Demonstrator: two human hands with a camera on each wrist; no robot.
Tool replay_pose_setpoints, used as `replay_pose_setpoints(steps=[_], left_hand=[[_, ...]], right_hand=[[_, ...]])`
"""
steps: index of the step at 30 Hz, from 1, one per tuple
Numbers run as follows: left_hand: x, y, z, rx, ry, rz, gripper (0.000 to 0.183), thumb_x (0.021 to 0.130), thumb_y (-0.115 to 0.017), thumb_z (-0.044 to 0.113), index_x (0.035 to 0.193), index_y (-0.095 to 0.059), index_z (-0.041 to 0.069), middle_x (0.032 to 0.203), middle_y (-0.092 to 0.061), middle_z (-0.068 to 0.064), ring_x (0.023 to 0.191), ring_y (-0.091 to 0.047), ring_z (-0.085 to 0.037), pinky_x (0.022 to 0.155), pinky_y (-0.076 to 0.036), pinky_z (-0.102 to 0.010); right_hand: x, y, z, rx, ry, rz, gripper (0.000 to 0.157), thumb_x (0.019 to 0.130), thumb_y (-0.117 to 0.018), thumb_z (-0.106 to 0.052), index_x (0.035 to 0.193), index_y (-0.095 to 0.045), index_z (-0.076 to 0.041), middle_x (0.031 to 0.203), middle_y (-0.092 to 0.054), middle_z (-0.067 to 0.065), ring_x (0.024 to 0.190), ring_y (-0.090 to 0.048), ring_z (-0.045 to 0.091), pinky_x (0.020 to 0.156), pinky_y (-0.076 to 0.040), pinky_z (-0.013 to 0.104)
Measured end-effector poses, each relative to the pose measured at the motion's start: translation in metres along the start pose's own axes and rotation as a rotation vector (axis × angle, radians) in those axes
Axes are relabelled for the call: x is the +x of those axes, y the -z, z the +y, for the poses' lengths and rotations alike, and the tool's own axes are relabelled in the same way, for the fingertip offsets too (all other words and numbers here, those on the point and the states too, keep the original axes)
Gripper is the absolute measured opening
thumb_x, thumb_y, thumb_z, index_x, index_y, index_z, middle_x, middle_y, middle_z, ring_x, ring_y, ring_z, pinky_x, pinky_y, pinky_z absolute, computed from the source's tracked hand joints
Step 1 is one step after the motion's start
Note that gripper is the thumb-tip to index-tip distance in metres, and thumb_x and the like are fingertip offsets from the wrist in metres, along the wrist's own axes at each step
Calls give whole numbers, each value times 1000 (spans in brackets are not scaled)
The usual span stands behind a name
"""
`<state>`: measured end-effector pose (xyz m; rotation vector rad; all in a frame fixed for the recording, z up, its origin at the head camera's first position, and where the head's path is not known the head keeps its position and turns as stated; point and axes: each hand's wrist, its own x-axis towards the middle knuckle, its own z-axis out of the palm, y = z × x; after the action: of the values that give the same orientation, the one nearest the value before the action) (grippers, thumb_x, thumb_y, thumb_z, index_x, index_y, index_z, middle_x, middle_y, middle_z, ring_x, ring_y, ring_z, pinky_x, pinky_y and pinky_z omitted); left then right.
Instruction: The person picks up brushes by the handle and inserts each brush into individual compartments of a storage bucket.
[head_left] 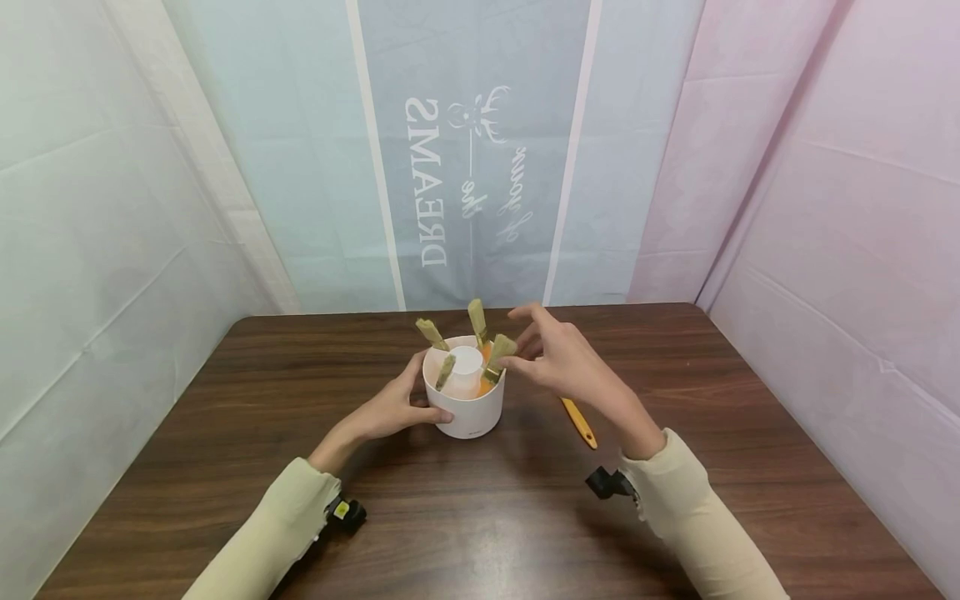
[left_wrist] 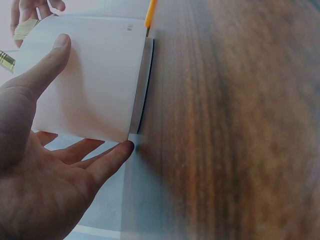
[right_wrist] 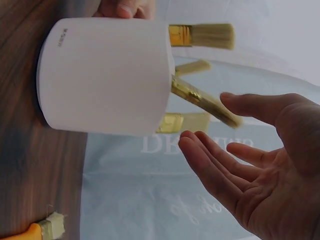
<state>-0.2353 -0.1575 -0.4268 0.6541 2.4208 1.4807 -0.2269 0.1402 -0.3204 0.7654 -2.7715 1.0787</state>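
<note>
A white round holder (head_left: pixel 474 419) with a raised centre column (head_left: pixel 467 361) stands on the table, and several paintbrushes stand in it bristles up. My left hand (head_left: pixel 390 407) grips its left side, thumb (left_wrist: pixel 50 62) across the front wall and fingers round the back. At the holder's right rim, my right hand (head_left: pixel 566 358) hovers with fingers spread and loosely bent, nothing held between them. Its thumb tip is right by the bristles of the nearest paintbrush (right_wrist: pixel 207 102), which leans outward. The brush handles are mostly hidden inside the holder.
Another paintbrush with an orange-yellow handle (head_left: pixel 580 423) lies on the brown wooden table (head_left: pixel 480 517), partly under my right hand in the head view. Behind the table's far edge hangs a printed cloth (head_left: pixel 480 208), with pale cloth walls on both sides.
</note>
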Motion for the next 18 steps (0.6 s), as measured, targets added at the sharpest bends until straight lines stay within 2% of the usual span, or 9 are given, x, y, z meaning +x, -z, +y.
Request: replay_pose_setpoints(steps=[5, 10, 14, 18], left_hand=[[0, 0, 0, -13, 3, -3, 111, 85, -86, 27, 165, -10, 23, 164, -35, -11, 151, -39, -31, 113, -48, -52], [-1, 0, 0, -10, 6, -2, 110, 85, -86, 28, 165, -10, 24, 164, -35, -11, 150, -39, -31, 113, -47, -53], [-1, 0, 0, -8, 4, -1, 111, 85, -86, 28, 165, -10, 23, 165, -34, -11, 150, -39, -30, 113, -48, -52], [0, 0, 0, -6, -1, -1, 110, 86, -86, 27, 165, -10, 24, 165, -33, -11, 150, -39, -30, 112, -48, -52]], right_hand=[[-1, 11, 6, 23, -16, -72, 74, 88, -85, -26, 148, -43, -18, 105, -75, 2, 96, -74, 18, 76, -61, 36], [0, 20, 16, 46, -30, -140, 82, 85, -87, -24, 151, -39, -18, 111, -75, 6, 99, -75, 21, 76, -61, 36], [2, 23, 25, 48, -60, -149, 80, 85, -87, -23, 150, -41, -16, 111, -75, 9, 99, -75, 22, 77, -60, 37], [4, 24, 34, 30, -101, -172, 73, 87, -85, -24, 147, -45, -12, 107, -76, 9, 92, -74, 21, 76, -60, 37]])
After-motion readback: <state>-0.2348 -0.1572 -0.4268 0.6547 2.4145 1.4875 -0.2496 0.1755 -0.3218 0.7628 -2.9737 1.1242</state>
